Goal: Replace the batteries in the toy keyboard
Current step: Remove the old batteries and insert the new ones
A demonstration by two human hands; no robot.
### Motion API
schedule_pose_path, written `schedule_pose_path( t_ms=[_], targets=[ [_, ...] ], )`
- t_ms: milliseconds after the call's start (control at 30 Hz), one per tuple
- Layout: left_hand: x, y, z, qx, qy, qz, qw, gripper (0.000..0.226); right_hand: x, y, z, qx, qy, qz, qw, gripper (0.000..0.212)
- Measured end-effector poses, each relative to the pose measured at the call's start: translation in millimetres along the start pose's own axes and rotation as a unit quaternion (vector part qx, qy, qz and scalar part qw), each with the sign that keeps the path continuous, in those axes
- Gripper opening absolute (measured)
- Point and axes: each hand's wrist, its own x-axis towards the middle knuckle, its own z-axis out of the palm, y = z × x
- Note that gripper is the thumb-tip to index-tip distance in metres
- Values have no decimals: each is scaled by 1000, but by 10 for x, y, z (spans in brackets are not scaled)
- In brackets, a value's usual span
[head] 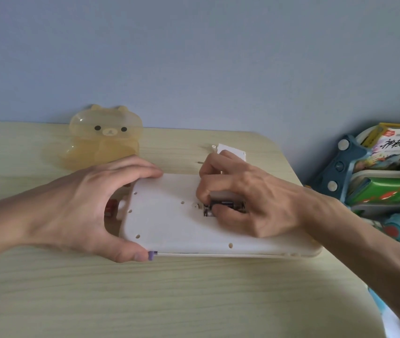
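Wood counter (pixel 194 301): toy keyboard (pixel 169 223) face-down, my left grip (pixel 91 206) clamped on its end, right grip (pixel 240 198) fingertips pinched on battery (pixel 227 205) in open compartment.

The toy keyboard (pixel 182 223) lies face down on the desk (pixel 145 296), white back up. The left hand (pixel 89 206) clamps its left end, thumb at the near edge, fingers over the far edge. The right hand (pixel 240 193) digs its fingertips into the open battery compartment (pixel 225 207), touching a battery (pixel 227 205). The white cover (pixel 233 152) lies behind, a bear-shaped case (pixel 104 137) near the wall.
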Motion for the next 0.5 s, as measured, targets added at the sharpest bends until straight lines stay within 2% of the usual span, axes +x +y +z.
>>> schedule_pose_path(
  t_ms=[200,333,500],
  targets=[
    [14,21,-7,-12,-1,8,1000,112,16,21,-4,0,-9,-9,1000,9],
    [19,-12,0,3,1,4,1000,121,24,9,0,20,-9,-13,1000,6],
    [8,-11,-4,6,-1,0,1000,124,13,-5,-15,31,28,-12,999,17]
  ],
)
